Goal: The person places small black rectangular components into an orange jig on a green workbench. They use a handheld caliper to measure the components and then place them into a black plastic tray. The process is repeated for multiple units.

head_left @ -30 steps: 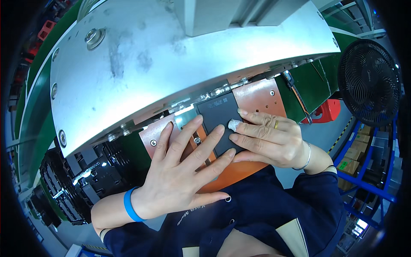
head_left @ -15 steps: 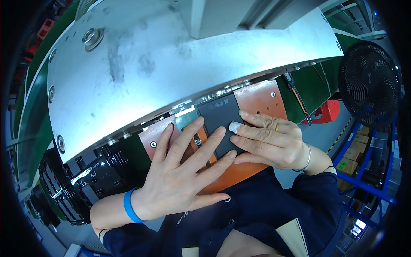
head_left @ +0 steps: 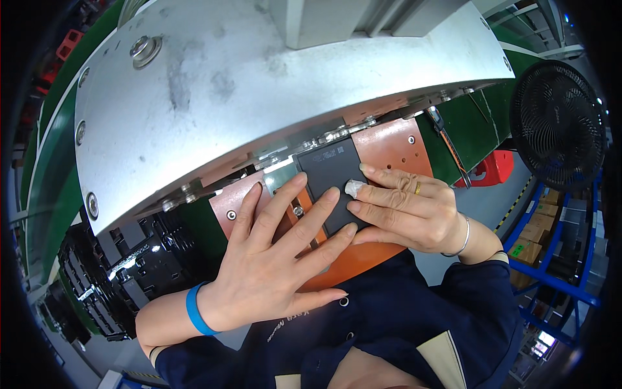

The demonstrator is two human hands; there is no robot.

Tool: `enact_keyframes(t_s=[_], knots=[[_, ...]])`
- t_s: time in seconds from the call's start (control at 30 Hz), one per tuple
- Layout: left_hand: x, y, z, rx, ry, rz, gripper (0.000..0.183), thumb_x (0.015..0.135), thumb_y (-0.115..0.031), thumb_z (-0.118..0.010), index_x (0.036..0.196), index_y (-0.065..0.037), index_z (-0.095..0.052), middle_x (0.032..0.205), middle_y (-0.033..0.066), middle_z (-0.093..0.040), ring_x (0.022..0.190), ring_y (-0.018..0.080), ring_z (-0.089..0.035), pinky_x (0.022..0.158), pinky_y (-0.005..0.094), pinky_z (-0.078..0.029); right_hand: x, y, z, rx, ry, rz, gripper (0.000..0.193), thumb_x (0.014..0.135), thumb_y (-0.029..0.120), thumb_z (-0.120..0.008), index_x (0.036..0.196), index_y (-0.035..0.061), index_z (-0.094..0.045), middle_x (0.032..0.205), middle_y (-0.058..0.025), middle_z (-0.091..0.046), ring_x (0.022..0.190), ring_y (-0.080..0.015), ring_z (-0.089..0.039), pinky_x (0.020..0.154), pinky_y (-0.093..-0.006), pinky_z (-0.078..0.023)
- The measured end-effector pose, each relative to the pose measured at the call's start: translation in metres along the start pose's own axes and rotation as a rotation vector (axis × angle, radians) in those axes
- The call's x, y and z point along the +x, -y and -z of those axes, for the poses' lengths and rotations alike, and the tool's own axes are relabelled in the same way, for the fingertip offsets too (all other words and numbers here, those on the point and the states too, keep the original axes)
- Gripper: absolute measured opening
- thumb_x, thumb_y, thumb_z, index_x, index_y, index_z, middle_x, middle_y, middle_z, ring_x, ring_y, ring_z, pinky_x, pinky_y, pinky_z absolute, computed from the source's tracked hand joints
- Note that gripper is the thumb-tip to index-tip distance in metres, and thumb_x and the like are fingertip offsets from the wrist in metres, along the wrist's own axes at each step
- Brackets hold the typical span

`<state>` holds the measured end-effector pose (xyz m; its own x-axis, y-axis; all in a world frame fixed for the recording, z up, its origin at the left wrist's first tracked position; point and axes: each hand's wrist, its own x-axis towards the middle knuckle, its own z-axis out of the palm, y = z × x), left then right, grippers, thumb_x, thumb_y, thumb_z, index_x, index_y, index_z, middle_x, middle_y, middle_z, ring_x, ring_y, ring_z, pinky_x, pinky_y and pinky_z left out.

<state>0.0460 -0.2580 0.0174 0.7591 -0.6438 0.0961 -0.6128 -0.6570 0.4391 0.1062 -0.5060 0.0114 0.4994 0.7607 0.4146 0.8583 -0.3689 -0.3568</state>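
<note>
A flat dark rectangular part (head_left: 330, 170) lies on an orange-brown fixture plate (head_left: 392, 148) under a large grey metal machine housing (head_left: 259, 84). My left hand (head_left: 275, 259), with a blue wristband, lies flat with spread fingers, its fingertips on the dark part's left and lower edge. My right hand (head_left: 405, 211), wearing a ring and a thin bracelet, presses on the part's right side; one finger has a white wrap at its tip. The part's lower end is hidden under my fingers.
Stacked black trays (head_left: 116, 266) sit at the lower left. A black fan (head_left: 557, 123) stands at the right, above blue shelving with cardboard boxes (head_left: 538, 227). A red object (head_left: 492, 170) and a thin tool (head_left: 448, 139) lie on the green surface beside the plate.
Both hands stay pressed on the dark part; fingers shift only slightly. The view has barely moved.
</note>
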Motion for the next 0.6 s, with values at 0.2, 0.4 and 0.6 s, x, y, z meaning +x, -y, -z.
enact_keyframes(t_s=[0.2, 0.4, 0.6], knots=[[-0.0001, 0.0007, -0.0002, 0.004, 0.000, -0.001, 0.066, 0.070, -0.067, -0.069, 0.122, -0.027, -0.067, 0.146, 0.0074, -0.047, 0.136, 0.0426, -0.034, 0.113, 0.0589, -0.020, -0.0005, 0.0009, 0.0003, 0.002, 0.021, -0.023, 0.040, 0.065, 0.027, -0.085, 0.097, 0.0052, -0.075, 0.103, -0.0119, -0.072, 0.107, -0.0311, -0.067, 0.090, -0.0395, -0.057], [0.0003, 0.0004, 0.0011, 0.002, 0.004, 0.001, 0.066, 0.070, -0.067, -0.070, 0.122, -0.027, -0.067, 0.146, 0.0075, -0.047, 0.136, 0.0426, -0.034, 0.113, 0.0591, -0.020, -0.0006, 0.0006, 0.0007, 0.005, 0.021, -0.025, 0.040, 0.065, 0.027, -0.084, 0.097, 0.0052, -0.075, 0.104, -0.0120, -0.072, 0.107, -0.0312, -0.067, 0.090, -0.0396, -0.056], [0.0001, 0.0001, 0.0002, -0.002, -0.005, 0.000, 0.066, 0.070, -0.067, -0.070, 0.122, -0.027, -0.067, 0.145, 0.0077, -0.047, 0.136, 0.0430, -0.034, 0.113, 0.0592, -0.020, 0.0003, 0.0000, 0.0010, 0.003, 0.018, -0.009, 0.039, 0.066, 0.026, -0.084, 0.096, 0.0040, -0.074, 0.104, -0.0126, -0.072, 0.106, -0.0312, -0.067, 0.089, -0.0387, -0.057]])
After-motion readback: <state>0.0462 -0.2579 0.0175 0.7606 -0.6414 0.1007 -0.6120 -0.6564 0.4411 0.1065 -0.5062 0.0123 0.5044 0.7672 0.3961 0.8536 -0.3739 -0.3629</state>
